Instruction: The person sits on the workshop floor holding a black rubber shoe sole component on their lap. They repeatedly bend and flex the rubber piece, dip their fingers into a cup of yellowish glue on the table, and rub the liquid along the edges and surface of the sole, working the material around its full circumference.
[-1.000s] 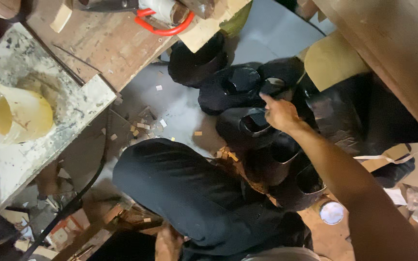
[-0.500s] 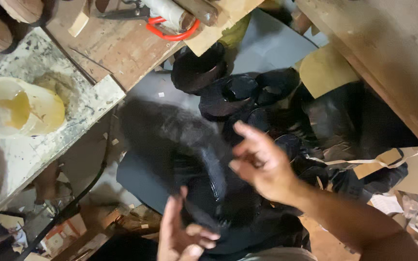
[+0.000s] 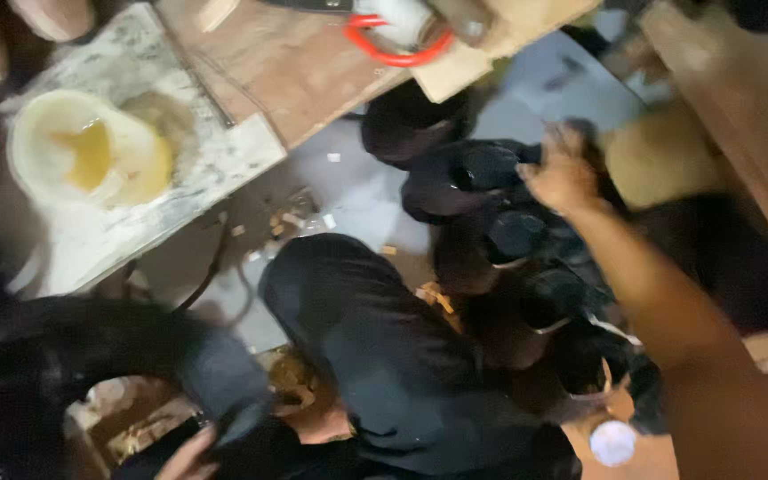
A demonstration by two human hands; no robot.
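Right hand [image 3: 564, 173], upper right, rests on the black shoes [image 3: 482, 169], fingers blurred, grip unclear. Left hand [image 3: 190, 455], bottom left, fingers holding a dark shoe piece [image 3: 126, 347].

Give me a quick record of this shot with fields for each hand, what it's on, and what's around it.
view: head camera, looking down, blurred
right hand: stretched out over the pile of black shoe pieces, at its top; grip unclear
left hand: low in frame, holding a black piece
lap: knee in dark trousers
workbench: pale bowl with yellow liquid, red-handled tool
floor: small scraps
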